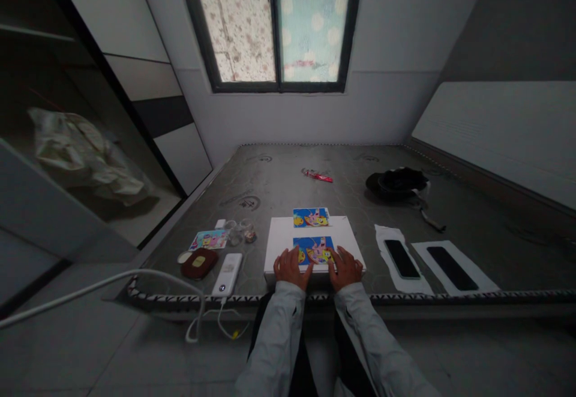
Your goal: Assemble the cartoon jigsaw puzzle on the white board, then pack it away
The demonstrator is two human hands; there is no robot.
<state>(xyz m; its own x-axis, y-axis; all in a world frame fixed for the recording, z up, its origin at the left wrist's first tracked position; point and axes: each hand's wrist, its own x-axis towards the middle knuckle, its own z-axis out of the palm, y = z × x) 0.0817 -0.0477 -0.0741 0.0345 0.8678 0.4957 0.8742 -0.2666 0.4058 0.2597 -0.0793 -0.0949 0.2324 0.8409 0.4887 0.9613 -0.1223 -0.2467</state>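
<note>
A white box [276,238] lies in front of me at the near edge of the mattress. On its top rest two colourful cartoon picture cards, an upper card [310,217] and a lower card [315,249]. My left hand [291,268] lies on the box at the lower card's left edge, fingers spread. At that card's right edge is my right hand [346,268], its fingers also apart, flat on the box. Fingertips of both hands meet or partly cover the card's sides. Whether they press on it I cannot tell.
Left of the box are a white power bank [227,274] with a cable, a brown case [199,263], another picture card [209,240] and small clear containers [234,236]. To the right lie a phone [402,259], a dark panel [452,268] and a black cap [396,183]. A red strap [318,176] sits farther back.
</note>
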